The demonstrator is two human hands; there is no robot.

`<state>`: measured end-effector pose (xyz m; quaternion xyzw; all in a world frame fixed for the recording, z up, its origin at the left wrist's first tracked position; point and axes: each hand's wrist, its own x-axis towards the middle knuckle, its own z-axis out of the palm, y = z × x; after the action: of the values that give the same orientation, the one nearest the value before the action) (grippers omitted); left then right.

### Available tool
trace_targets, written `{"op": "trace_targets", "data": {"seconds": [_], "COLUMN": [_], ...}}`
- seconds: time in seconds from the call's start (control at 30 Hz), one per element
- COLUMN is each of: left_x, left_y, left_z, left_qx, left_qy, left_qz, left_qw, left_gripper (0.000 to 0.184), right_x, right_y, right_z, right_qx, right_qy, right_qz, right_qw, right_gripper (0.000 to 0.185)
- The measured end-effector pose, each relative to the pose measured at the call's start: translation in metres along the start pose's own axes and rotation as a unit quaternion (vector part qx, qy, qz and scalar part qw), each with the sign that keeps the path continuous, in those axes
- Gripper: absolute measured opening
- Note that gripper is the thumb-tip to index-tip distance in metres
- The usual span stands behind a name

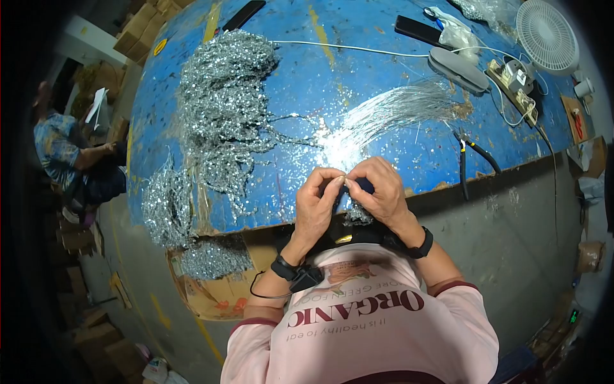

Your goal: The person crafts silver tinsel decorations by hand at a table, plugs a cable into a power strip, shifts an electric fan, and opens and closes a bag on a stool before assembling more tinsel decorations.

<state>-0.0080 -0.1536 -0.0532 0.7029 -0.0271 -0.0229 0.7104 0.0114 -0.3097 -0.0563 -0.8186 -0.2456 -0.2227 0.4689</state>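
My left hand (317, 203) and my right hand (382, 192) meet at the table's front edge, thumbs and fingertips pinched together. What is between the fingertips is too small to make out. Below my hands, a bit of silver tinsel (358, 216) hangs close to my lap. Just past my fingers, a fan of thin silver strands (396, 116) lies on the blue table (300, 77), its near end lost in bright glare. A large heap of sparkly tinsel garland (224, 96) covers the table's left part, and a strand of it runs toward the glare.
Cutting pliers (474, 153) with black handles lie at the right edge. Behind them are a grey case (458, 69), a power strip (511, 89) with cables and a white fan (547, 36). A tinsel-filled cardboard box (217, 294) stands below left. Another person (70, 147) sits at far left.
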Motion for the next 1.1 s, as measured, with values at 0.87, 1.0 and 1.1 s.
{"op": "trace_targets", "data": {"seconds": [0.87,1.0,1.1], "left_x": [0.002,0.004,0.008], "left_y": [-0.012,-0.009,-0.008], "left_z": [0.000,-0.004,-0.016], "left_qx": [-0.094,-0.095,-0.127], "left_qy": [0.014,-0.005,-0.038], "left_qz": [-0.044,-0.070,-0.126], "left_qw": [0.994,0.993,0.983], "left_gripper": [0.006,0.007,0.009], "right_x": [-0.008,-0.007,-0.007], "right_y": [-0.001,0.003,0.005], "right_z": [0.001,-0.001,-0.001], "right_qx": [0.301,0.288,0.319], "right_qy": [-0.097,-0.096,-0.106], "right_qz": [0.276,0.297,0.315], "right_qw": [0.908,0.906,0.888], "right_gripper": [0.016,0.014,0.014]}}
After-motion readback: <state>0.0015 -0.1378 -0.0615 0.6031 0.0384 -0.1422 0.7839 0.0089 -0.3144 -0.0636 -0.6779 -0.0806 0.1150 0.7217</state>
